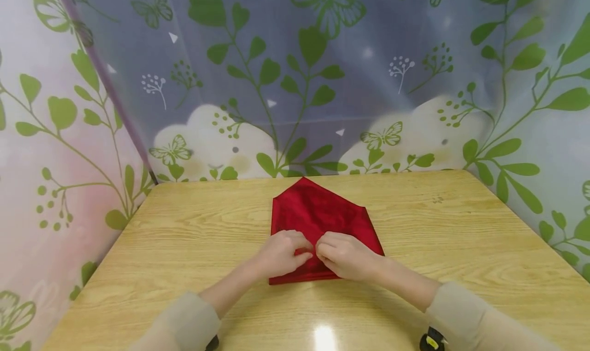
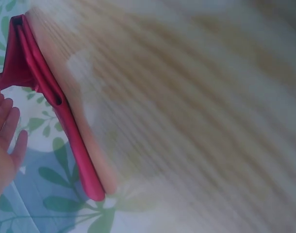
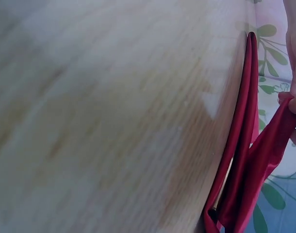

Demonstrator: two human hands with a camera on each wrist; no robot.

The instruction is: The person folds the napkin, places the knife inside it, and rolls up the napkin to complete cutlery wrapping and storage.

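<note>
A folded red satin cloth (image 1: 318, 207) lies on the wooden table, with a pointed corner at its far side. My right hand (image 1: 345, 253) pinches a flap of the cloth and holds it raised above the other layers; the right wrist view shows the lifted flap (image 3: 271, 150) stretched up to the fingertips. Close beside it, my left hand (image 1: 286, 251) hovers over the cloth's near left part, its fingers (image 2: 8, 124) loosely bent and apart from the cloth. Stacked folds along the cloth's edge (image 2: 56, 99) appear in the left wrist view.
The light wooden table (image 1: 193, 228) extends around the cloth on every side. Behind it hangs a curtain (image 1: 286, 84) printed with green leaves and butterflies, continuing along both sides. A small black object with a yellow mark (image 1: 432, 341) shows beneath the right sleeve.
</note>
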